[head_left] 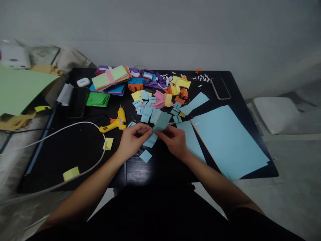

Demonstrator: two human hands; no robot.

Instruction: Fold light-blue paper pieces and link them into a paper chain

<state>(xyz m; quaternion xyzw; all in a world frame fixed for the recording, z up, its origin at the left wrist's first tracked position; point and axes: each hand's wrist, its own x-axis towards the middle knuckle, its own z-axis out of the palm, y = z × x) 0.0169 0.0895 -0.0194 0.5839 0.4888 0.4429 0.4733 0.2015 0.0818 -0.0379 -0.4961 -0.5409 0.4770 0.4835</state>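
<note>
Between my two hands, over the middle of the black table, is a folded strip of light blue paper (162, 120). My left hand (134, 139) pinches its left side between thumb and fingers. On the other side my right hand (175, 139) pinches it the same way, the two thumbs close together. A small blue paper square (145, 156) lies just below on the tabletop. Beyond my fingers spreads a pile of small folded blue paper pieces (147, 112), mixed with pink pieces (162, 99) and yellow ones.
A yellow glue gun (116, 121) lies left of my hands, near a looping white cable (101, 157). Large blue sheets (230, 140) cover the right side. A phone (220, 88) lies at the back right, another phone (78, 102) at the left. Stacked coloured paper (110, 78) sits behind.
</note>
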